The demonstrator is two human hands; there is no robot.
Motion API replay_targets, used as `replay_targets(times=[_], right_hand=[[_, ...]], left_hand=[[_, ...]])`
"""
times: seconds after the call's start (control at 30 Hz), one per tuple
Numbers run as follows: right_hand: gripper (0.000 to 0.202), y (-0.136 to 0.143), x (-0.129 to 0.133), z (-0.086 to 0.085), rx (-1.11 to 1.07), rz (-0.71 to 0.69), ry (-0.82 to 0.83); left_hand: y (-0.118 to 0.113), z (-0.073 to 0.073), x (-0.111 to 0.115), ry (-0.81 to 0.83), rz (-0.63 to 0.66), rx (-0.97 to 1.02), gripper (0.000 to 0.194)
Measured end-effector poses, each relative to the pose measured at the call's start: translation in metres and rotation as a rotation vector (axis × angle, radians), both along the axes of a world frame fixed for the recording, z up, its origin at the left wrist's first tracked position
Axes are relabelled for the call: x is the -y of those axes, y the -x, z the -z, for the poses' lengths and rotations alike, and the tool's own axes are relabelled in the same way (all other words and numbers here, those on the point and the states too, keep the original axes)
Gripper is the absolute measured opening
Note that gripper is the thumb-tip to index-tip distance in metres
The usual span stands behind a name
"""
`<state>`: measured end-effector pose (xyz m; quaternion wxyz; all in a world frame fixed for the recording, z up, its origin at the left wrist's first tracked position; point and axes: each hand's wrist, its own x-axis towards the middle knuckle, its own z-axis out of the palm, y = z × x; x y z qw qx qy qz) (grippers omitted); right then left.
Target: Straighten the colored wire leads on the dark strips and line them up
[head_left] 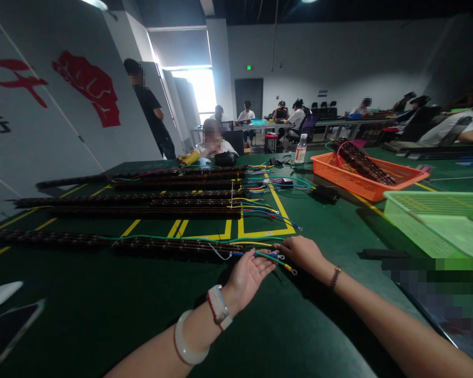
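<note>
My left hand (252, 273) is palm up, its fingers stretched out beneath a blue wire (238, 254) and a green wire (280, 262). Both wires end in metal ring terminals beyond the fingertips; a yellow sleeve covers the green one's end. My right hand (305, 252) is bent palm down just to the right, its fingertips closed on a yellow wire (256, 243) whose end they hide. These wires come out of a long dark wire harness (153, 245) lying across the table. A thin white tie (219, 252) sticks out near the harness end.
More dark harnesses (142, 212) with coloured wire ends lie behind on the green table (102, 315), over yellow tape. To the right stand an orange basket (339, 178) with a harness inside and a green basket (425, 220). A bottle (300, 149) stands farther back. People sit beyond.
</note>
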<state>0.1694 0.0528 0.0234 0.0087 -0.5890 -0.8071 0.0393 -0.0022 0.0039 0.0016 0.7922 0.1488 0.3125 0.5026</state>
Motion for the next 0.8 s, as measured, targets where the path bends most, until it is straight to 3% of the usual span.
replay_targets(times=[0.33,0.5,0.67,0.8], right_hand=[[0.043,0.011,0.036,-0.058,0.023,-0.094,-0.051],[0.022,0.014,0.046,-0.055,0.16,-0.126,-0.046],[0.024,0.016,0.048,-0.047,0.22,-0.127,-0.002],[0.025,0.015,0.05,-0.052,0.188,-0.159,-0.013]], left_hand=[[-0.001,0.003,0.002,-0.052,0.026,-0.01,0.031],[0.001,0.004,0.001,-0.119,0.1,0.014,0.04],[0.0,0.006,0.0,-0.175,0.108,0.018,0.042],[-0.001,0.005,0.001,-0.132,0.082,-0.022,0.045]])
